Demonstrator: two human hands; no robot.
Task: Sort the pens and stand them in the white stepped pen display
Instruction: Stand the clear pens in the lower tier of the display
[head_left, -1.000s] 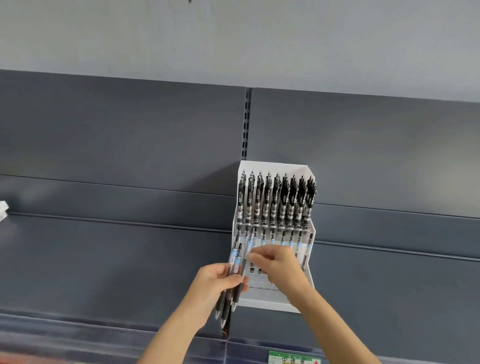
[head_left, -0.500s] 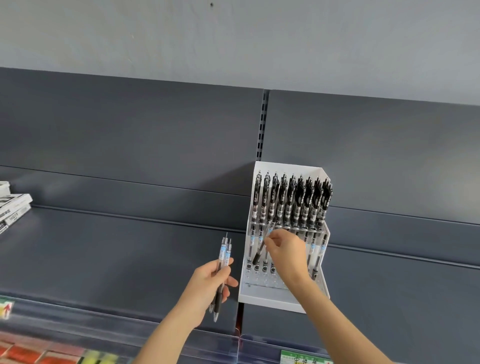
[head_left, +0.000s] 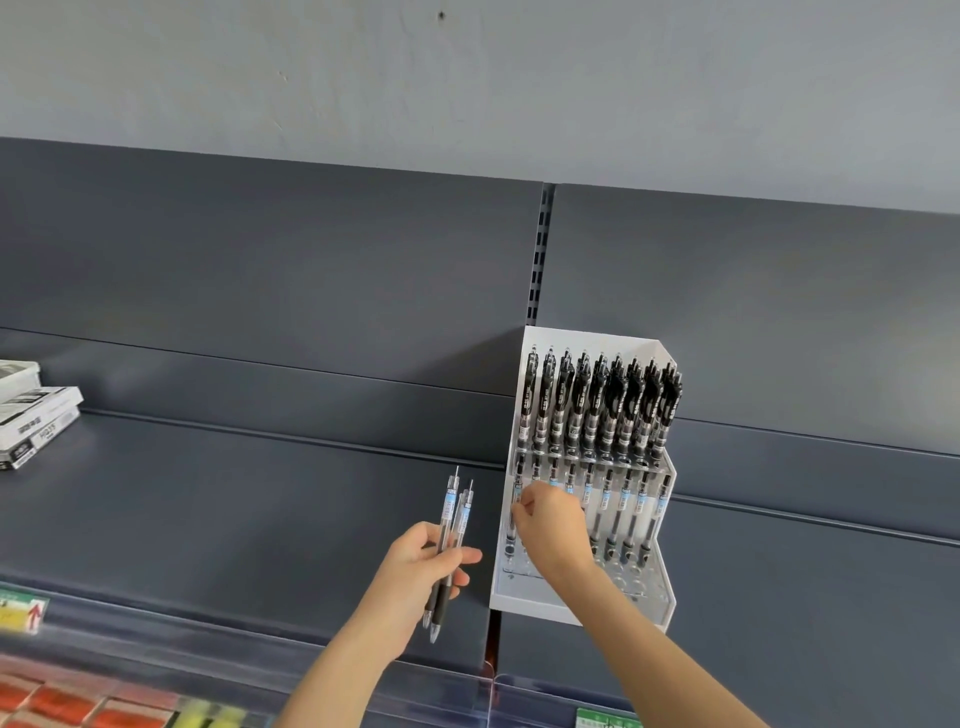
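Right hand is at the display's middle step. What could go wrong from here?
1. The right hand pinches a clear black-grip pen close beside the standing clear pens in the white stepped pen display; its knuckles might tilt a neighbour.
2. The left hand holds a loose bundle of clear pens tips down; one could slip out.

I can read almost nothing here. The stacked boxes (head_left: 36, 423) at the far left carry dark print, too blurred to make out. The yellow tag (head_left: 23, 612) at lower left shows a red arrow pointing up. The green tag (head_left: 605, 719) at the bottom edge and the blue bands on the pens (head_left: 625, 512) bear print too small to read.
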